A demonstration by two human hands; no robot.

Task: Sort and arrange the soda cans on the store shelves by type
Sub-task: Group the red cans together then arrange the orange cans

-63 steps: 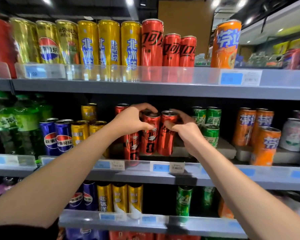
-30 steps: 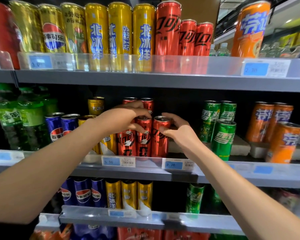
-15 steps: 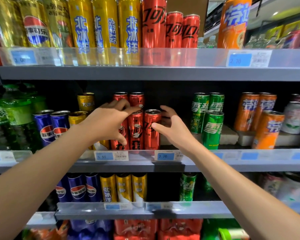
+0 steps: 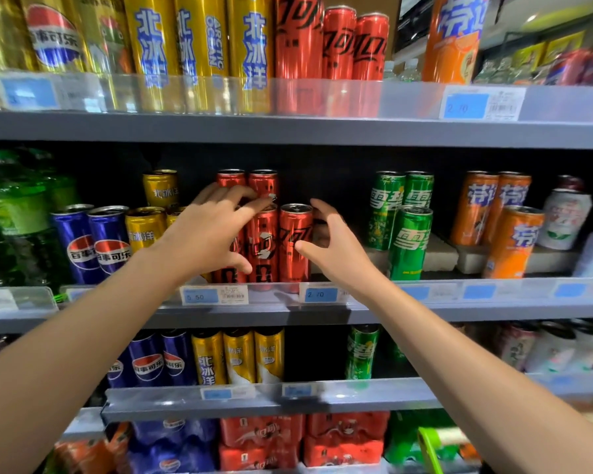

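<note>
red cans [image 4: 293,246] upright between both hands; left hand [image 4: 208,239] and right hand [image 4: 336,248] fingers spread, released, grasping nothing

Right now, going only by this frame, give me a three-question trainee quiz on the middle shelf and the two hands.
1. True or false: the right hand grips a green can.
2. Which cans stand directly to the right of the red cans on the middle shelf? A) blue cans B) green cans C) orange cans
3. Fill in: the left hand, fingers spread, is in front of the ___ cans.

Key: 1. False, its fingers are open beside the red cans, holding nothing. 2. B. 3. red.
</note>
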